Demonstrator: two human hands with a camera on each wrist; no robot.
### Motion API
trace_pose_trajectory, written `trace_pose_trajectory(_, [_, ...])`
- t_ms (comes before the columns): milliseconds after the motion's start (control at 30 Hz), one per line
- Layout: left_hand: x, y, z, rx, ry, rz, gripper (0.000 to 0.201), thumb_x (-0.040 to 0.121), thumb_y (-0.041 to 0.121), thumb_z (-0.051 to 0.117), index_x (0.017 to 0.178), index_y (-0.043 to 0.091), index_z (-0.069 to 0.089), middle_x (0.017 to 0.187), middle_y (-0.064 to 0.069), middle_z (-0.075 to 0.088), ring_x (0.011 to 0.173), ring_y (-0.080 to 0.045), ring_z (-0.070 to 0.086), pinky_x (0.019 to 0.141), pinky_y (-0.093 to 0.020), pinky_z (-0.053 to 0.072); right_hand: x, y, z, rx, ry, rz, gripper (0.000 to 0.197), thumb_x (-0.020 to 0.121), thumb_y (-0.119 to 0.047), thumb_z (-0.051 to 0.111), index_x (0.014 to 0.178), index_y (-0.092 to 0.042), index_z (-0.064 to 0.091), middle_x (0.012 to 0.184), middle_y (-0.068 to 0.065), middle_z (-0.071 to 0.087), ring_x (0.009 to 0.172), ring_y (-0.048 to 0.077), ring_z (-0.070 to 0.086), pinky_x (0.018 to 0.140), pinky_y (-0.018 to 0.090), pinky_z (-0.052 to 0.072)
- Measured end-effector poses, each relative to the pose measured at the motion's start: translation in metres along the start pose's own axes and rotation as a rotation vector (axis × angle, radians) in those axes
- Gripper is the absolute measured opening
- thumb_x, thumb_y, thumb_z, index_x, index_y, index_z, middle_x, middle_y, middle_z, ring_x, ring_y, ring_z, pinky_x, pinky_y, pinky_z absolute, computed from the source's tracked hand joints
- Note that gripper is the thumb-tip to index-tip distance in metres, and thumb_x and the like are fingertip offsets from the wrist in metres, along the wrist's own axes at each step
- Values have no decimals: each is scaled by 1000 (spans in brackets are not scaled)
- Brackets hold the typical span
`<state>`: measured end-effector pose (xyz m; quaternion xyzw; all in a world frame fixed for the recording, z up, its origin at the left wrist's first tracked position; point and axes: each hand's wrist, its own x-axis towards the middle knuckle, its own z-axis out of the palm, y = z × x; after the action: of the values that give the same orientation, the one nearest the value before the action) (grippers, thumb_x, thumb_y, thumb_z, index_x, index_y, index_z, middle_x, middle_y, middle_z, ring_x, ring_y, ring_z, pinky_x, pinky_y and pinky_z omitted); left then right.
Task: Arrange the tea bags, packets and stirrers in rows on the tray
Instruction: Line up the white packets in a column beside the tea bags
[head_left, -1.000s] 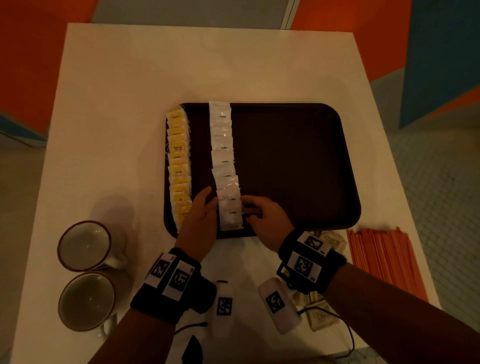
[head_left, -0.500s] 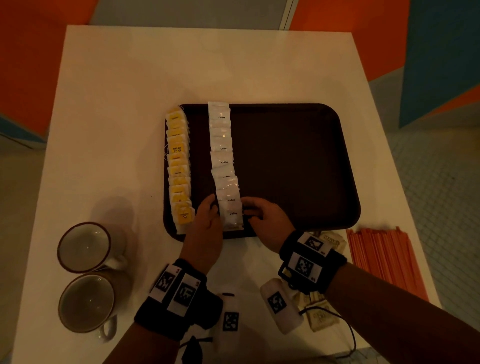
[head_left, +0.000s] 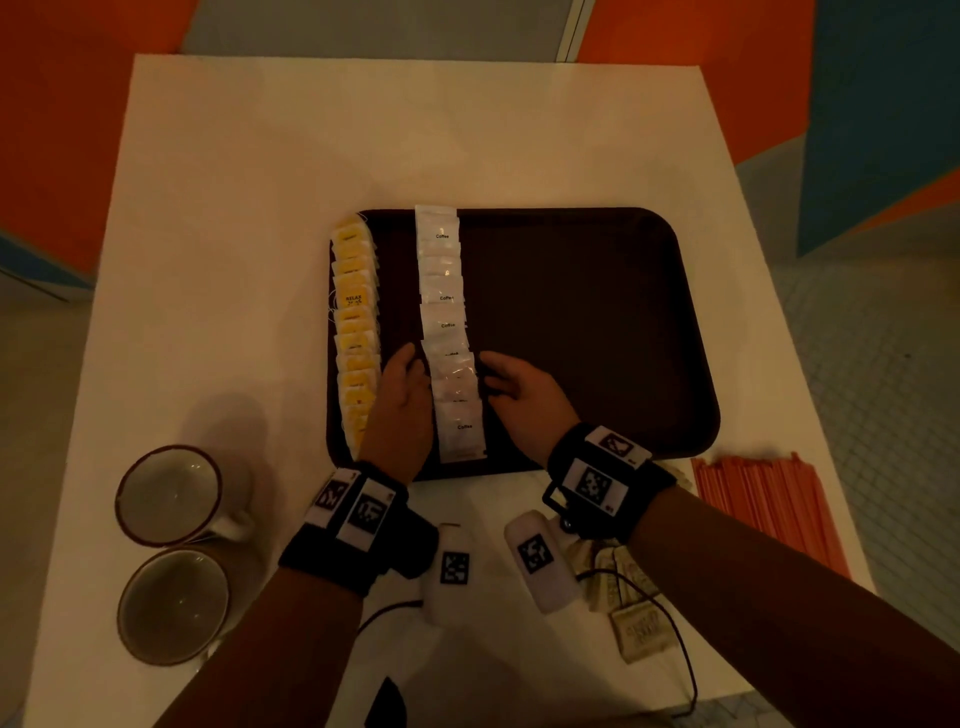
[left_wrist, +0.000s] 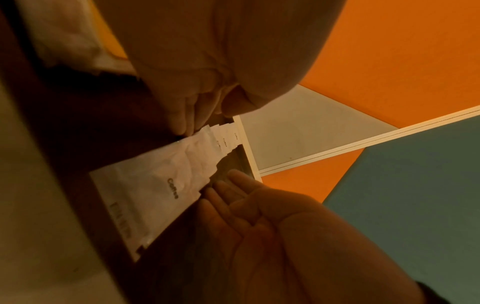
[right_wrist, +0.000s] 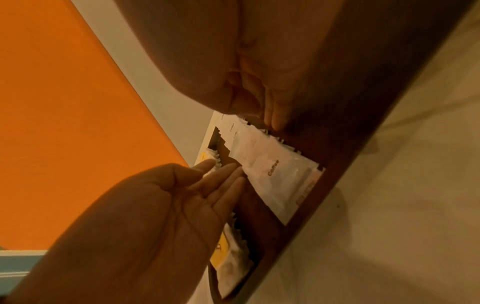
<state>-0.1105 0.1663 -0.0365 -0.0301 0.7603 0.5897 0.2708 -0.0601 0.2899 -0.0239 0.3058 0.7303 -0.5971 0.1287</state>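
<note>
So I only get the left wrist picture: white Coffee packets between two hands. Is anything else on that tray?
Observer: Yes. The head view shows a row of yellow tea bags along the left edge of the tray, beside the Coffee packets.
Visitor: And the stirrers?
Observer: The orange stirrers lie on the table, off the tray's near right corner.
Visitor: Anything else out there?
Observer: Two mugs stand on the table at the near left.

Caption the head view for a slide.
Both hands, left hand and right hand, straighten the coffee packets beside the tea bags on the tray.
</note>
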Motion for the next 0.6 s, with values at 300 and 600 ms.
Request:
trace_pose_trajectory(300, [11,0,3,24,26,22,43,98,16,37,140,11,30,142,-11,39,131,-23,38,112,-38,31,4,3,4,-23,-19,4,50,88,5,42,134,-14,46,136,6,50,126,18,46,94,24,41])
trace_pose_trajectory(600, [12,-8,1,-10,53,-20,41,97,20,40,138,16,35,138,-14,43,128,-25,41,111,-45,33,10,-2,3,-53,-16,-18,49,88,7,42,133,-12,46,136,6,50,126,18,46,95,22,39])
